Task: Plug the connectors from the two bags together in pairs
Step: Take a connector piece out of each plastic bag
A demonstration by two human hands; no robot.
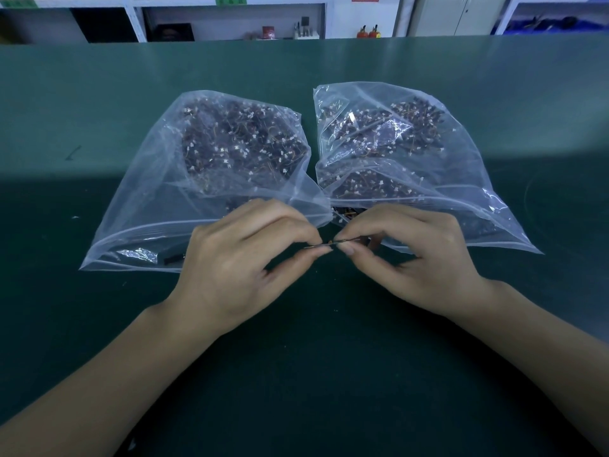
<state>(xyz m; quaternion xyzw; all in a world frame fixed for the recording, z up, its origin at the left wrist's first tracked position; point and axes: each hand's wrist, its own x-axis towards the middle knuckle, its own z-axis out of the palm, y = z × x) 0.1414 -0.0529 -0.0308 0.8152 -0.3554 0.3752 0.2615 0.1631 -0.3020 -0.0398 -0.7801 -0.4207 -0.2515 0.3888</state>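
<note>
Two clear plastic zip bags lie side by side on the green table, the left bag (158,199) and the right bag (461,179). Both are full of small dark wired connectors with white plugs. Just in front of the bags' open mouths my left hand (244,262) pinches one end of a thin dark wired connector (329,244) between thumb and forefinger. My right hand (412,258) pinches the other end. The fingertips of both hands nearly meet over it. Whether this is one piece or two joined pieces I cannot make out.
The green table (329,374) stretches wide around the bags and towards me. Along the far edge stand white shelves (230,24) with small items, and two red canisters (368,32) stand beyond the table's back edge.
</note>
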